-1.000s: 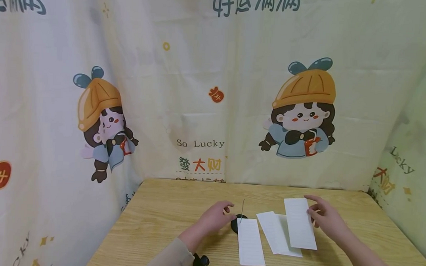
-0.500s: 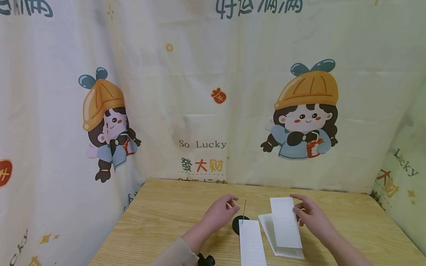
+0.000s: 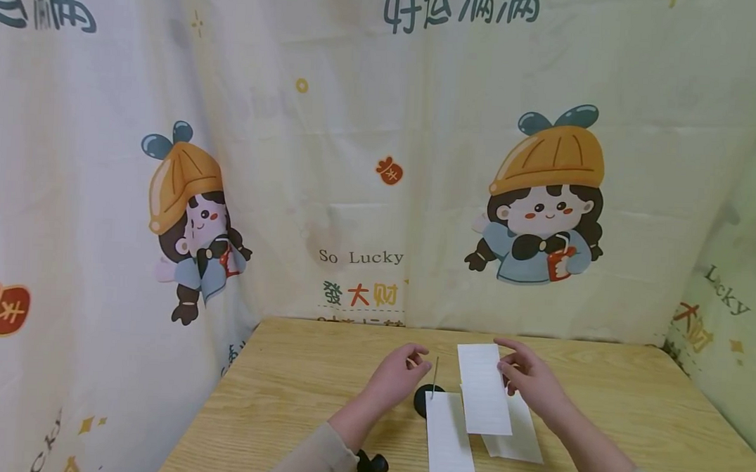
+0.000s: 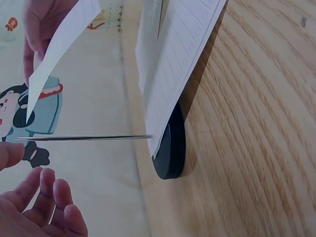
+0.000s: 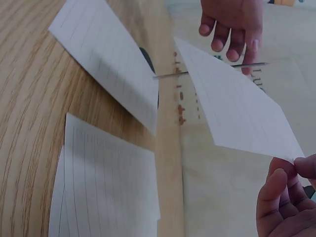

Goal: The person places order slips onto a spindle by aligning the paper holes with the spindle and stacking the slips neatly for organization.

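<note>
My right hand (image 3: 533, 383) pinches a lined white paper slip (image 3: 485, 392) by its right edge, thumb against fingers. The slip hangs above the table, its far corner near the spike in the right wrist view. A bill spike (image 4: 89, 138) stands upright on a round black base (image 4: 173, 148). Pierced low on it is a small stack of lined slips (image 3: 450, 436), lying over the base. My left hand (image 3: 397, 374) is beside the spike's tip, fingers loosely bent and holding nothing. Below the held slip lie more lined slips (image 5: 108, 182), partly hidden by it in the head view.
The wooden table (image 3: 270, 393) carries all of this. A printed curtain (image 3: 356, 157) hangs behind its back edge and along both sides. Black wrist devices (image 3: 373, 467) sit at both forearms.
My right hand has carried its slip leftward, from over the loose slips toward the spike. My left hand has shifted slightly up and right, close by the spike's tip.
</note>
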`<state>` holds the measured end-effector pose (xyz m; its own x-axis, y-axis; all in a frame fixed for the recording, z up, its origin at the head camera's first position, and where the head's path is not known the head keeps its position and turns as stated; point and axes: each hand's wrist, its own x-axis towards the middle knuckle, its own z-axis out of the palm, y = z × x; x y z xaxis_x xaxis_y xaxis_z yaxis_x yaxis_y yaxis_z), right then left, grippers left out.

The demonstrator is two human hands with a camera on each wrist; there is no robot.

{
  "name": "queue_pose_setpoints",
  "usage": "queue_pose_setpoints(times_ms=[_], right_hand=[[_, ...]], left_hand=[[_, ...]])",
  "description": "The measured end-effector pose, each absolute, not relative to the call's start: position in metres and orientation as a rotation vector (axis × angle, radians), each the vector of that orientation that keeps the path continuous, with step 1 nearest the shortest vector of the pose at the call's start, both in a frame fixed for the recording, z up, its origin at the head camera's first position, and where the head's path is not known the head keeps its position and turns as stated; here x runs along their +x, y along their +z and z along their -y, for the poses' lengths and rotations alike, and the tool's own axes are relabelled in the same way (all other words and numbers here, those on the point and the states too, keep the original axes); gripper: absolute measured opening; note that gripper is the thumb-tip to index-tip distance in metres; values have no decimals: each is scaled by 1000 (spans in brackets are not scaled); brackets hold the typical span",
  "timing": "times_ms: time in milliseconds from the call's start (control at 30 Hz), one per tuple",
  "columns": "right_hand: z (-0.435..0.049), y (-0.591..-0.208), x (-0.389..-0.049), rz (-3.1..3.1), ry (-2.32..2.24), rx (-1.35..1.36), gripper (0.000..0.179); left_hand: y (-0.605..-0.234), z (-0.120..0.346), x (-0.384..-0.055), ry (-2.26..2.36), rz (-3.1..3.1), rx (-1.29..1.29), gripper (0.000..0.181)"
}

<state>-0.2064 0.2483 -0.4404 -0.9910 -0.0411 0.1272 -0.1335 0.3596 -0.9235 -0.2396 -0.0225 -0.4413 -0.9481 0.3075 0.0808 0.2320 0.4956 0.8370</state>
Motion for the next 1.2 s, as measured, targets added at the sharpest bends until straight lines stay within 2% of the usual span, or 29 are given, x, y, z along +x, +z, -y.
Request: queue_pose_setpoints(times_ms=[633, 1200], right_hand=[[-216, -439, -207, 2474, 1843, 189, 43], [-215, -438, -206, 2478, 1854, 134, 44]], left_hand=[[-437, 12, -242, 1577, -2637, 476, 29], [-431, 7, -239, 1637, -2574, 406, 30]])
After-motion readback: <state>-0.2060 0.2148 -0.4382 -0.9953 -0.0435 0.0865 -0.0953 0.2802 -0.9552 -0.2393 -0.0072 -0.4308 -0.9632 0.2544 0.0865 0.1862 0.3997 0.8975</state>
